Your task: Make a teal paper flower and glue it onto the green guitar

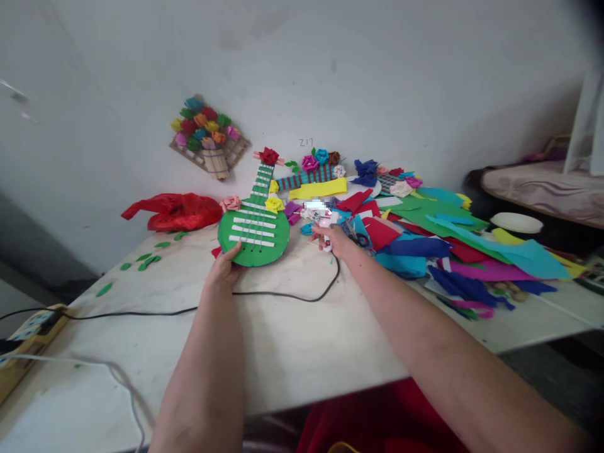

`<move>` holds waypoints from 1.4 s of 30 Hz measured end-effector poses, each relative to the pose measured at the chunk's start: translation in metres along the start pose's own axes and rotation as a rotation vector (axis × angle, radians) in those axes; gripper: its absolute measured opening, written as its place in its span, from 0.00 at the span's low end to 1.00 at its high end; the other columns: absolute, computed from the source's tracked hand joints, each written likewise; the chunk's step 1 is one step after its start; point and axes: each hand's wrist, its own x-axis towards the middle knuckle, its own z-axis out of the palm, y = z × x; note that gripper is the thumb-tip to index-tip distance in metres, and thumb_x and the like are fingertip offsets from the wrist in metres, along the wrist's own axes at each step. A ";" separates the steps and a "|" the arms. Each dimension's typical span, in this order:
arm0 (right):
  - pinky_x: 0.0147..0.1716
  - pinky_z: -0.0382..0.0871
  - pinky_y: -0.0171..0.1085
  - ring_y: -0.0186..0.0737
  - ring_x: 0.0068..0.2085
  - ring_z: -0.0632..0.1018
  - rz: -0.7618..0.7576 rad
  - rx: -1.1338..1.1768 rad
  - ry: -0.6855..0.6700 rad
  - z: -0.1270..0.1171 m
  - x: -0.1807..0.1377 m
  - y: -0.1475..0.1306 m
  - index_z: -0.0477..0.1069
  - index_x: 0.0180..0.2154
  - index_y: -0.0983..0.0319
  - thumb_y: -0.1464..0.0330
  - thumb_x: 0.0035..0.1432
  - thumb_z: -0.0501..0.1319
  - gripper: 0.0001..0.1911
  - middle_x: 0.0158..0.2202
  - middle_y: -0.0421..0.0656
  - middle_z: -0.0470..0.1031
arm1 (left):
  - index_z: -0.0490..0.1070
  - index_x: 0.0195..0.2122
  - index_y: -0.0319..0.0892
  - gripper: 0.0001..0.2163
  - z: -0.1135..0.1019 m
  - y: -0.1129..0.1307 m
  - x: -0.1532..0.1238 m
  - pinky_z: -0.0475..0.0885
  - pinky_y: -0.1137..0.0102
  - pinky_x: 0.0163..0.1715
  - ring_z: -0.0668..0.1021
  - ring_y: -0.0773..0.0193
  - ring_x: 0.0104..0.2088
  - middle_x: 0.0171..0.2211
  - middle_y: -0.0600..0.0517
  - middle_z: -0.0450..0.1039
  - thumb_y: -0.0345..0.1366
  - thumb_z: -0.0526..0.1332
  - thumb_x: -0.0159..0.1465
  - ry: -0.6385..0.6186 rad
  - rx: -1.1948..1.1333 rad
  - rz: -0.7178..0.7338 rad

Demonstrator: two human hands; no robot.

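My left hand (pixel 223 269) grips the lower left edge of a green paper lute (pixel 253 228), its thumb on the front. White strips cross the lute's neck and body, and thin strings run down it. A red paper flower (pixel 269 156) sits at its top, with pink (pixel 231 203) and yellow flowers (pixel 274 204) at the sides. To the right, my right hand (pixel 331 239) is closed around a white glue gun (pixel 326 221) with a black cord (pixel 302 299). Its front end is hard to make out against the clutter behind.
Coloured paper (pixel 453 220) is heaped across the right side, with scissors (pixel 362 240) near my right hand. A red plastic bag (pixel 182 211) and green paper leaves (pixel 150 263) lie left. A power strip (pixel 35 333) is at the left edge. A flower craft (pixel 207 135) hangs on the wall.
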 end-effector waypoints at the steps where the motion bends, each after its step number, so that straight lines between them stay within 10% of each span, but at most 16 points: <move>1: 0.14 0.60 0.30 0.25 0.14 0.62 -0.004 0.007 0.004 0.000 0.000 -0.001 0.69 0.27 0.66 0.63 0.42 0.65 0.13 0.20 0.41 0.74 | 0.71 0.45 0.41 0.18 0.000 0.000 -0.001 0.76 0.60 0.40 0.79 0.55 0.37 0.35 0.46 0.78 0.23 0.64 0.53 -0.004 0.006 -0.001; 42: 0.10 0.57 0.30 0.25 0.11 0.60 0.022 -0.288 0.091 0.004 0.002 -0.003 0.62 0.19 0.63 0.60 0.43 0.67 0.18 0.13 0.34 0.62 | 0.70 0.47 0.41 0.22 0.000 0.000 -0.003 0.76 0.59 0.40 0.79 0.52 0.38 0.37 0.45 0.77 0.24 0.66 0.50 -0.047 0.049 -0.022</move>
